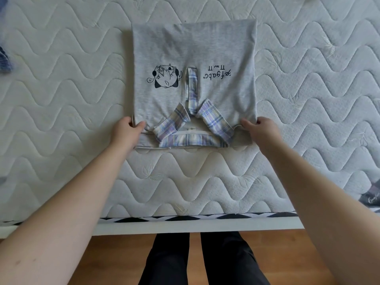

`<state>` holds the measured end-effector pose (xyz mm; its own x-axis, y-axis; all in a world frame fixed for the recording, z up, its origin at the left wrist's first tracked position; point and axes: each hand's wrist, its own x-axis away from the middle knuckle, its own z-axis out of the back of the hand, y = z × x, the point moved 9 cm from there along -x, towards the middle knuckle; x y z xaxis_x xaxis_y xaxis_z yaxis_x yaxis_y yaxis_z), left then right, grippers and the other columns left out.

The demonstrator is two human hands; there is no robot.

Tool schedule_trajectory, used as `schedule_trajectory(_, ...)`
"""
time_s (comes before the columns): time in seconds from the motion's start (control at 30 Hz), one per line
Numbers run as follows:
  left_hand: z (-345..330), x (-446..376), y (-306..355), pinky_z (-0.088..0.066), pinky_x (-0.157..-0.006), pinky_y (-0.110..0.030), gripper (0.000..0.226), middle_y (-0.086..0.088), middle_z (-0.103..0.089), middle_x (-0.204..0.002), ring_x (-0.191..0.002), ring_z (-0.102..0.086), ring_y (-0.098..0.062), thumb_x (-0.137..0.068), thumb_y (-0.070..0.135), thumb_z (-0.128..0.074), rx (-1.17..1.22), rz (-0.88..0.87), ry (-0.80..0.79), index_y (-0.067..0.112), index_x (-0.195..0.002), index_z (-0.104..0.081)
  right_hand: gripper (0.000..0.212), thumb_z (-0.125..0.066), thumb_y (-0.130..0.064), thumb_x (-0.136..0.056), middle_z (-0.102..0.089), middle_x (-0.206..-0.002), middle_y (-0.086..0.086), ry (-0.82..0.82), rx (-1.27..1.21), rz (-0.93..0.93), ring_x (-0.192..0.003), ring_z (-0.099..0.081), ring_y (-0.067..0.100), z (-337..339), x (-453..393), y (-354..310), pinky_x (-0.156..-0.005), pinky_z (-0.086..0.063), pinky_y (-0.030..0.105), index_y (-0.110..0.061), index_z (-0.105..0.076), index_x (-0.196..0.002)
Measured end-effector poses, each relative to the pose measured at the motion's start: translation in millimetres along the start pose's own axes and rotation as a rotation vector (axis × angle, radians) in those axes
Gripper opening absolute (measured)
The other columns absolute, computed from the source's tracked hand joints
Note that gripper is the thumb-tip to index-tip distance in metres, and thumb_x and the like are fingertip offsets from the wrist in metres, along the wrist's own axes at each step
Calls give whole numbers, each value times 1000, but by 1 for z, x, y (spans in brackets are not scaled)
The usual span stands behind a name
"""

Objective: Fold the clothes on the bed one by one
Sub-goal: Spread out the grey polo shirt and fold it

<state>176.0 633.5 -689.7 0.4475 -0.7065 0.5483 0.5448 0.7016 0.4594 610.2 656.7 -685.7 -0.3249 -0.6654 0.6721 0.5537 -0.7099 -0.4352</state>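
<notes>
Upside-down, "efgabc" on grey shirt (193, 52)

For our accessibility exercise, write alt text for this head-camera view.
Two hands, left and right, pinch the near corners of a folded grey shirt with a plaid collar, lying on a quilted white mattress.

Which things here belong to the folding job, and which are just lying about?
In the job: grey shirt with plaid collar; left hand and right hand pinching its near corners.

Lying about: blue cloth at left edge; dark cloth at right edge; mattress.
</notes>
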Motion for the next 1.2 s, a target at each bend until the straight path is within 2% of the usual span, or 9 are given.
schedule_trajectory(0.13, 4, 4, 3, -46, -72, -38, 30, -15, -68, -96, -87, -63, -33, -88, 33, -66, -74, -39, 41, 5, -97, -61, 27, -65, -37, -89, -55, -70, -2, 43, 44, 29, -70, -54, 21, -3, 0, -1, -60, -36, 30, -11, -58, -89)
schedule_trajectory(0.27, -11, 13, -5, -51, -81, -39, 27, -12, -68, -105, -95, -64, -29, -90, 28, -65, 95, 3, -12, 6, -105, -58, 26, -65, -35, -90, -55, -73, -1, 106, -100, 32, -66, -52, 16, -5, 3, 12, -54, -35, 29, -9, -59, -94)
schedule_trajectory(0.4, -28, 26, -20, -51, -94, -49, 26, -10, -70, -109, -102, -66, -27, -92, 23, -63, 284, 59, -98, 6, -112, -64, 29, -67, -30, -89, -49, -59, -1, 102, -167, 45, -58, -46, 17, -3, 6, 26, -53, -33, 31, -4, -60, -79)
schedule_trajectory(0.57, -49, 57, -34, -51, -93, -54, 37, -11, -72, -105, -101, -67, -29, -80, 37, -63, 380, 117, -161, 11, -106, -67, 23, -69, -25, -88, -56, -64, 2, 126, -235, 9, -60, -50, 17, 7, 15, 51, -57, -39, 31, -6, -63, -77)
schedule_trajectory(0.67, -66, 85, -39, -52, -91, -52, 37, -9, -72, -99, -96, -68, -30, -76, 42, -63, 374, 139, -200, 14, -100, -67, 25, -71, -31, -85, -52, -58, -5, 205, -232, -35, -52, -45, 10, 24, 19, 68, -49, -33, 28, -16, -58, -69)
schedule_trajectory(0.8, -102, 124, -37, -54, -83, -36, 11, -4, -73, -99, -94, -69, -24, -90, 22, -67, 455, 205, -324, 18, -100, -66, 20, -69, -31, -84, -55, -61, -4, 260, -273, -28, -53, -47, 11, 52, 17, 77, -46, -37, 20, -17, -60, -73)
schedule_trajectory(0.9, -131, 151, -30, -51, -76, -28, 14, -3, -72, -100, -91, -67, -20, -90, 17, -67, 481, 257, -392, 16, -105, -66, 12, -70, -31, -84, -61, -71, -7, 304, -287, -32, -60, -52, 7, 78, 10, 82, -53, -40, 20, -22, -68, -92)
schedule_trajectory(1.07, -187, 202, -10, -54, -60, -24, 9, -3, -74, -84, -70, -70, -14, -89, 13, -68, 584, 439, -498, 11, -97, -69, 12, -71, -30, -81, -61, -71, -10, 355, -271, -15, -68, -57, 8, 119, -10, 88, -57, -42, 20, -23, -69, -90)
schedule_trajectory(1.2, -225, 234, 18, -55, -81, -42, 5, -5, -72, -84, -77, -67, -24, -88, 14, -70, 585, 486, -532, 11, -91, -69, 14, -73, -32, -80, -66, -78, -8, 374, -260, -26, -77, -61, 11, 146, -29, 92, -68, -48, 24, -24, -69, -90)
